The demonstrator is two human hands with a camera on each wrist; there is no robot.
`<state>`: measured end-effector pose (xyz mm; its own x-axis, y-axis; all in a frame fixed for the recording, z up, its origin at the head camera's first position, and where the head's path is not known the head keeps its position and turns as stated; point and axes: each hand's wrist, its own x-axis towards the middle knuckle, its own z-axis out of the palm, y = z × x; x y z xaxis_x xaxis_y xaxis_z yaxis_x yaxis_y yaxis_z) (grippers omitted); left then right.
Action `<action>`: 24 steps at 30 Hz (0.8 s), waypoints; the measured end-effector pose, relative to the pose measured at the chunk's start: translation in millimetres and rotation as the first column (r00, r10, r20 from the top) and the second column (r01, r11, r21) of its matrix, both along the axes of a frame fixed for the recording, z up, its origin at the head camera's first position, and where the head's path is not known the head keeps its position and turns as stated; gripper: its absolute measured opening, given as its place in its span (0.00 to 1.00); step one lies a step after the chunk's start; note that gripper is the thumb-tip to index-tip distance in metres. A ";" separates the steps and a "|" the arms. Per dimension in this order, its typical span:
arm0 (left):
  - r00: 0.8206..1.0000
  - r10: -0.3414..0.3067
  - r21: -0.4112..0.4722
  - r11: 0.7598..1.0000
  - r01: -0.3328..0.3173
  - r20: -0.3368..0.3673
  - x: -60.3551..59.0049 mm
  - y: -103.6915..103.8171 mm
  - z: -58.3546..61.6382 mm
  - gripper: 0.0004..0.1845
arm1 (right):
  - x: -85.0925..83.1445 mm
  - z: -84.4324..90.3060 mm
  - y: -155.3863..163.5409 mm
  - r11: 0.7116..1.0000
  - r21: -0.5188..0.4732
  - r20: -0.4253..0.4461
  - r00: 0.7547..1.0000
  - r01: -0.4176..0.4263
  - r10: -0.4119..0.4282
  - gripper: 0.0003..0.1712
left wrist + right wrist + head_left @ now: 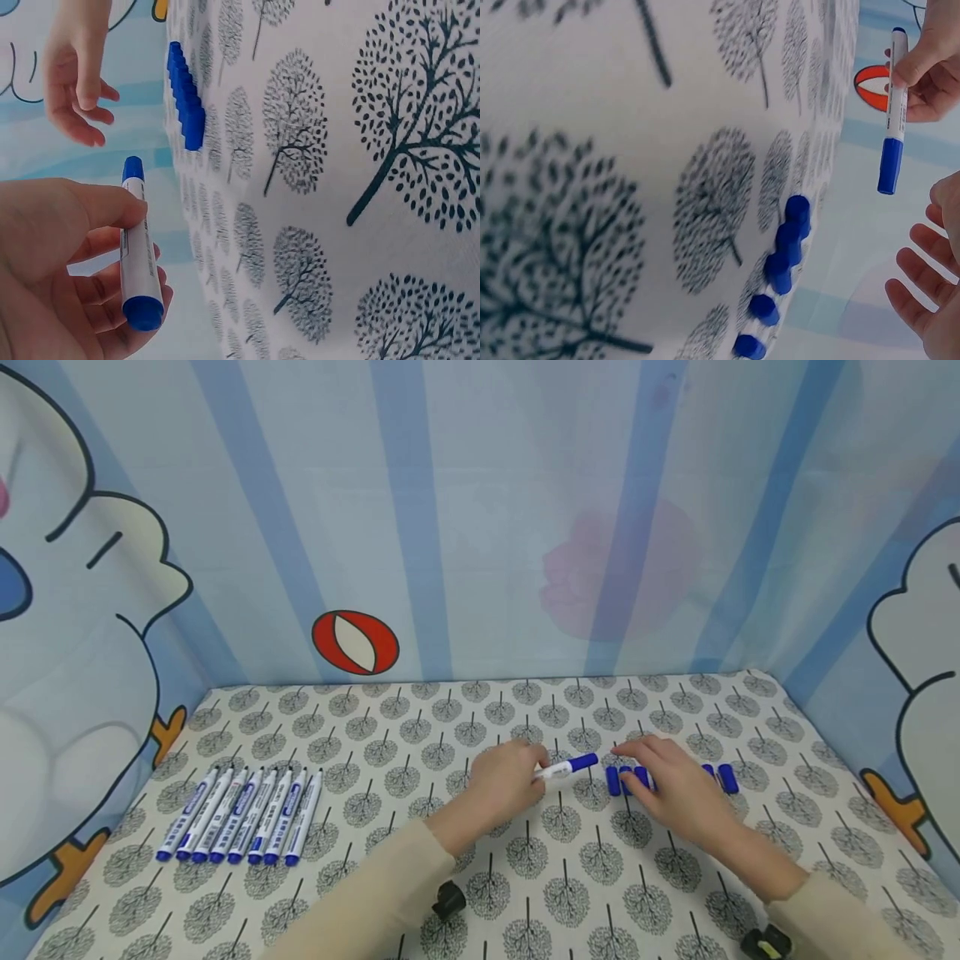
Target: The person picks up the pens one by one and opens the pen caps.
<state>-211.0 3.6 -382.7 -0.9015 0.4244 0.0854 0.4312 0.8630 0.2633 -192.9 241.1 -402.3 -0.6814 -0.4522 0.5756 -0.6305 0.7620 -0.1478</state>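
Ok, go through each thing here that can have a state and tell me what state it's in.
Marker: capped, held off the table by the left hand.
Right hand: open, over the loose caps.
Loose caps: off, lying in a row.
Row of markers: uncapped, lying side by side.

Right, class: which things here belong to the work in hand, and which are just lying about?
In the work:
- left hand holding a capped blue marker
- right hand open over the loose blue caps

Lying about:
- row of uncapped markers at the left
- tree-print tablecloth
- red-and-white ball picture
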 end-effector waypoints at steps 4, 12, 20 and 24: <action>0.999 -0.035 0.006 0.999 0.035 -0.012 6.1 -3.8 5.9 0.10 | 1.7 2.7 -6.5 1.000 -0.002 -0.002 1.000 -0.028 0.028 0.24; 0.991 -0.122 0.040 0.991 0.124 -0.062 15.5 -11.7 7.3 0.09 | 4.5 4.2 -19.9 0.998 0.025 -0.015 0.998 -0.062 0.062 0.28; 0.989 -0.119 0.086 0.988 0.127 -0.085 25.1 -26.3 8.4 0.09 | 9.0 3.5 -33.4 0.994 0.032 -0.005 0.995 -0.102 0.102 0.27; 0.986 -0.131 0.104 0.984 0.142 -0.107 30.3 -34.3 11.0 0.10 | 10.3 2.8 -40.0 0.990 0.033 0.012 0.991 -0.136 0.136 0.26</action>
<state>-180.7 -30.8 -371.7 -0.8204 0.5258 0.2247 0.5717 0.7619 0.3045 -182.6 201.1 -399.6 -0.6180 -0.5597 0.5520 -0.7271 0.6741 -0.1305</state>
